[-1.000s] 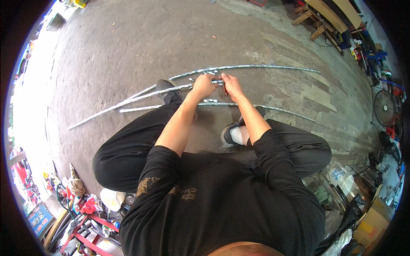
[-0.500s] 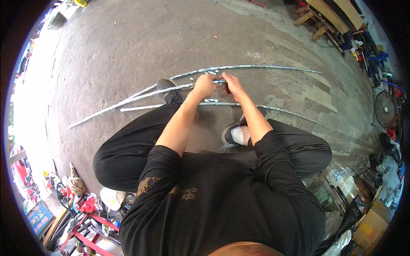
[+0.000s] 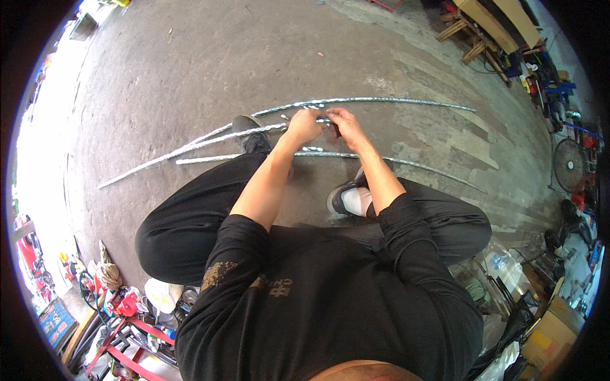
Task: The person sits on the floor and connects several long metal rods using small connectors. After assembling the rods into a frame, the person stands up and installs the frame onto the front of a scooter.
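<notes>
Left hand: (image 3: pixel 306 125) wrapped around the held strand (image 3: pixel 274 127), silver and twisted; its short end pokes out toward the right hand.
Right hand: (image 3: pixel 347 129) fingers bent just beside that end; can't tell whether they grip it. Slight gap between hands.
Held strand: runs off left of the hands, across the left shoe (image 3: pixel 244 122), meeting the far strand (image 3: pixel 394 99) further left.
Room ahead: beyond the hands, past the far strand, floor (image 3: pixel 210 63) runs on a long way.
Room nearer: near strand (image 3: pixel 213 158) lies between hands and knees; right shoe (image 3: pixel 337 200) below the right hand.
Small silver bits: (image 3: pixel 312 149) some just nearer than the hands, others just beyond.
Surface: grey, worn, patchier right of the hands.
Room edges: wooden stand (image 3: pixel 475 51) far ahead right; fan (image 3: pixel 570 159) well right; cardboard box (image 3: pixel 551 330) behind right; red strips (image 3: pixel 136 363) amid clutter behind left.
</notes>
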